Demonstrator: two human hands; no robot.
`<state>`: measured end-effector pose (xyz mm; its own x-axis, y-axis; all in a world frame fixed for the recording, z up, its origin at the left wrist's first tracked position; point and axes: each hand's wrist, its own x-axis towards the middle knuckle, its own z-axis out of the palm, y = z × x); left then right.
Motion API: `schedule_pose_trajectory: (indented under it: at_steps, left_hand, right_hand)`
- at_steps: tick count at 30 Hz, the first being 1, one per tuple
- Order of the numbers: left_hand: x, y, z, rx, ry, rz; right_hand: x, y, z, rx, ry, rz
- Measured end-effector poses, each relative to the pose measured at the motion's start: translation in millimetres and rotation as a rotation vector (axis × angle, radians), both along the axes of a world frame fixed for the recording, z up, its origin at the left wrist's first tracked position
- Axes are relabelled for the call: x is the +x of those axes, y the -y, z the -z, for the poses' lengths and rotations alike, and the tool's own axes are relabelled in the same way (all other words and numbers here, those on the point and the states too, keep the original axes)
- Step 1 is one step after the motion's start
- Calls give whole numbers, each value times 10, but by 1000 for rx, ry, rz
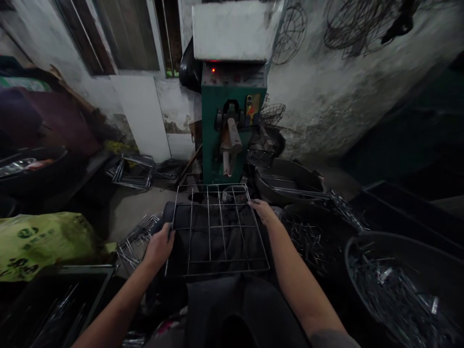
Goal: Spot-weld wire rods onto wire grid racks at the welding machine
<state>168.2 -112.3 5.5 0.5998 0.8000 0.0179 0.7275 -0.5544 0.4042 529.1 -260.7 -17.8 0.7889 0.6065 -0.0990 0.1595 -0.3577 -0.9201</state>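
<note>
Over my dark-clothed lap I hold a wire grid rack (pixel 209 226), a rectangular metal frame with crossing rods. My left hand (pixel 160 245) is closed on its left side rod. On the opposite side, nearer the far end, the fingers of my right hand (pixel 261 211) pinch the frame. Just past the rack's far edge stands a green machine (pixel 211 111) with a red light and two thick metal electrode arms (pixel 232 140) pointing toward me, one above the other.
Tubs of metal pieces (pixel 393 295) stand at the right. Bent wire frames (pixel 134 171) lie on the floor at the far left. Nearer are a yellow-green bag (pixel 47 241) and a dark crate (pixel 87 275). Wire baskets (pixel 357 24) hang on the wall.
</note>
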Motion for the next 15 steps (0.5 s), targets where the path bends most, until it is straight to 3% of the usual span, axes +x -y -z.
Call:
schedule_pose_trajectory:
  at_steps: [5, 9, 12, 14, 15]
  left_hand:
    - [32, -5, 46, 13, 5, -24]
    - [-75, -52, 53, -29, 96, 6]
    - [-116, -216, -53, -57, 163, -55]
    - [-2, -386, -175, -46, 283, -169]
    - [102, -469, -237, -122, 396, -197]
  right_hand:
    - [-23, -48, 49, 106, -103, 0]
    - [-88, 30, -15, 194, -120, 57]
    - [-216, 191, -155, 263, -112, 82]
    - [-321, 287, -275, 352, -123, 36]
    - [-362, 320, -334, 404, -130, -1]
